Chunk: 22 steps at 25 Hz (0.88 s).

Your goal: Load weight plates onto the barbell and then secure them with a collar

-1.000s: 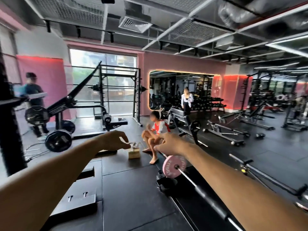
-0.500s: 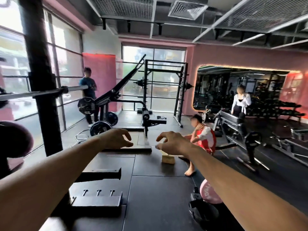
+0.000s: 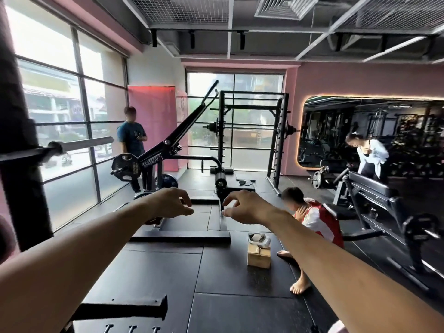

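Both my arms stretch forward over the black rubber floor. My left hand (image 3: 168,203) and my right hand (image 3: 242,207) hang in the air with loosely curled fingers and hold nothing. A bare silver barbell sleeve (image 3: 79,145) juts out to the right of a black rack upright (image 3: 16,140) at the left, well above and left of my left hand. A blurred pink round shape (image 3: 4,236) shows at the left edge. A sliver of pink (image 3: 338,329) sits in the bottom right corner; I cannot tell what it is. No collar is visible.
A child (image 3: 312,219) sits on the floor just right of my right arm, beside a small cardboard box (image 3: 259,254). A plate-loaded lever machine (image 3: 153,152) and a power rack (image 3: 252,131) stand ahead. Two people stand at the window (image 3: 131,138) and by a bench (image 3: 372,155).
The view has swung left. The floor barbell with its pink plate has slid out at the lower right, and the rack upright and silver sleeve have come in. Both hands stay outstretched and empty.
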{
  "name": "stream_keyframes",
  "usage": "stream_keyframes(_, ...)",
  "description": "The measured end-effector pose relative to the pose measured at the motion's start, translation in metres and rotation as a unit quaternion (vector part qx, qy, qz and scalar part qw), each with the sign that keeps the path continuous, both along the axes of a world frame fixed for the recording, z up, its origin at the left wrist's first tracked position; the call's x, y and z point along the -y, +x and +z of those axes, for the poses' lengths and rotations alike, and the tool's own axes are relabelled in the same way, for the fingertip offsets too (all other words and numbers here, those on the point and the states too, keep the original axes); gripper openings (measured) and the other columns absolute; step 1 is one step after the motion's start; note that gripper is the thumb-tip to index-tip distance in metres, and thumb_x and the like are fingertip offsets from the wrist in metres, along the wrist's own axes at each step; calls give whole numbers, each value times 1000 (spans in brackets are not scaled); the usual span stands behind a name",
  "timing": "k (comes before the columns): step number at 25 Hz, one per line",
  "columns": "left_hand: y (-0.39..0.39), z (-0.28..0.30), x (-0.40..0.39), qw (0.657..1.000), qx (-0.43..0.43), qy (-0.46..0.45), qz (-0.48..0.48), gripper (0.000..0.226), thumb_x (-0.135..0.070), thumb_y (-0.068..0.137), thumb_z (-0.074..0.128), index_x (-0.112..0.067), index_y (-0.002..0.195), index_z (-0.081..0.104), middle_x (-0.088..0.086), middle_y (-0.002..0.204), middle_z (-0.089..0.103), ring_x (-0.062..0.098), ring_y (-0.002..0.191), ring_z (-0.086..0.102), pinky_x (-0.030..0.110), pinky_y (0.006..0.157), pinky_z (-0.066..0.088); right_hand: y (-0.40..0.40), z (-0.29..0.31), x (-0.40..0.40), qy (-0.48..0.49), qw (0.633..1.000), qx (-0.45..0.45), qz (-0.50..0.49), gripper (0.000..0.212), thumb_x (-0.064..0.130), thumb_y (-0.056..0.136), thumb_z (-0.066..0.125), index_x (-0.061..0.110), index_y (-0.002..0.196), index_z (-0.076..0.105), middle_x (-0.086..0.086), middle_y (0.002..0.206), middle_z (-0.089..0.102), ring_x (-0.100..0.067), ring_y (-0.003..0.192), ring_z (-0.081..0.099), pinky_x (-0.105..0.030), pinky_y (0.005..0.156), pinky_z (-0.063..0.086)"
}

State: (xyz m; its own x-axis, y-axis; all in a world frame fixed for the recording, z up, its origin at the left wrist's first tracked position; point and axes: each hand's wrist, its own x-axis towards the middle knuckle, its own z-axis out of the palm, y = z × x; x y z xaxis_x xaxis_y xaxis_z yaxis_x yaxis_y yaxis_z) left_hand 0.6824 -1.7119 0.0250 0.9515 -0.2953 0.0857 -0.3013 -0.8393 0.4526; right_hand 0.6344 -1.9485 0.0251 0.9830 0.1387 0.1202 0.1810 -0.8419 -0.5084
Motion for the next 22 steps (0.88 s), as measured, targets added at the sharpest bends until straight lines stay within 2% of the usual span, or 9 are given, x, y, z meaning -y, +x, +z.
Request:
stream_keyframes(1, 30, -2, 10, 1000, 5, 2, 7, 10, -36, 84, 77, -33, 87, 68, -4, 95, 68, 18, 86, 67, 29, 79, 54, 34, -2, 10, 1, 1000, 4, 7, 31, 35, 86, 70, 27, 116, 69, 2, 105, 61, -15, 95, 56, -21, 80, 39)
stream_keyframes(4, 118, -8, 38, 1000, -5, 10, 26, 14, -34, 87, 75, -26, 98, 70, -3, 92, 66, 11, 74, 61, 22, 63, 47, 136, -7, 40, -3, 999, 6, 37, 28, 36, 86, 70, 27, 113, 70, -2, 111, 65, -17, 98, 59, -22, 81, 41)
stream_keyframes(7, 193, 1, 55, 998, -1, 36, 42, 23, -33, 90, 72, -21, 109, 69, -5, 92, 63, 8, 77, 58, 21, 62, 44, 230, 3, 60, -11, 998, 6, 65, 30, 36, 87, 69, 25, 114, 69, -4, 116, 65, -21, 104, 62, -25, 84, 46)
stream_keyframes(11, 294, 10, 60, 996, -2, 18, 87, 18, -32, 91, 71, -23, 105, 67, -11, 85, 64, 7, 77, 60, 20, 61, 45, 360, 12, 65, -21, 993, 21, 112, 30, 33, 89, 66, 24, 117, 69, -5, 119, 69, -20, 103, 62, -22, 75, 41)
stream_keyframes(14, 370, 0, 42, 992, -7, 20, 124, 22, -33, 90, 73, -21, 107, 68, 2, 94, 72, 14, 79, 63, 26, 68, 49, 447, 3, 57, -23, 990, 15, 142, 28, 33, 88, 68, 23, 113, 71, -1, 108, 70, -17, 93, 60, -19, 65, 42)
stream_keyframes(16, 424, -10, 24, 990, -4, 25, 141, 25, -35, 89, 73, -20, 109, 70, 5, 101, 73, 16, 83, 64, 29, 76, 52, 505, -5, 46, -26, 987, 19, 161, 28, 33, 88, 67, 22, 113, 71, 1, 99, 67, -16, 91, 59, -16, 62, 40)
stream_keyframes(19, 516, -20, -5, 986, -2, 35, 161, 17, -41, 87, 74, -31, 100, 68, 1, 103, 72, 16, 91, 66, 32, 85, 54, 603, -10, 21, -24, 982, 19, 184, 27, 30, 88, 67, 20, 113, 72, 0, 96, 66, -16, 89, 60, -20, 72, 42)
stream_keyframes(22, 609, -13, -34, 984, -2, 28, 175, 14, -40, 86, 74, -41, 84, 60, -2, 96, 70, 16, 88, 66, 30, 82, 53, 700, -1, -10, -39, 979, 20, 199, 28, 31, 87, 68, 19, 112, 72, -2, 101, 70, -16, 91, 61, -22, 76, 45)
